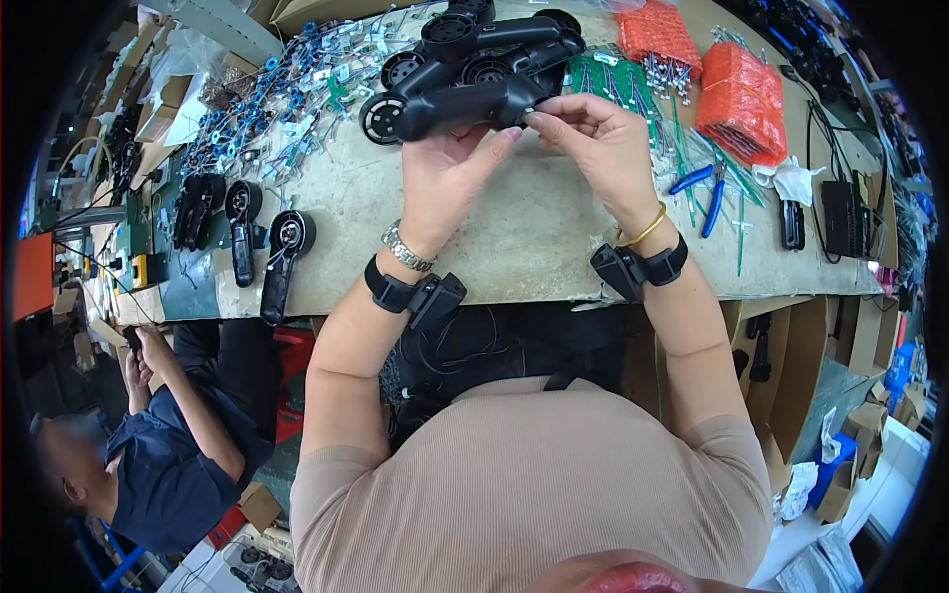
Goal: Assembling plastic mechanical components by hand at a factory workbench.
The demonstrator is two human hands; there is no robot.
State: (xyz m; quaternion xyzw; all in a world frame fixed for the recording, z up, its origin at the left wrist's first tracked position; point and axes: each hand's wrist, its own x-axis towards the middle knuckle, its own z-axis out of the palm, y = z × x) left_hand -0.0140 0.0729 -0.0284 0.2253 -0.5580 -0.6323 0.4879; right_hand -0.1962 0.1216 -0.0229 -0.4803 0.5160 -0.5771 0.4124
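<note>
A black handheld fan lies across both my hands at the far side of the table, its round vented head to the left. From below, my left hand is wrapped around it, with the thumb reaching toward the right end. My right hand pinches that right end between thumb and fingers; whether a small part sits between the fingertips, I cannot tell. Just behind, more black handheld fans are piled up, partly hidden by the one I hold.
Small wired parts cover the back left. Several black fans lie at the left edge. To the right are blue-handled cutters, green circuit boards and red bubble-wrapped bundles. A co-worker sits at lower left.
</note>
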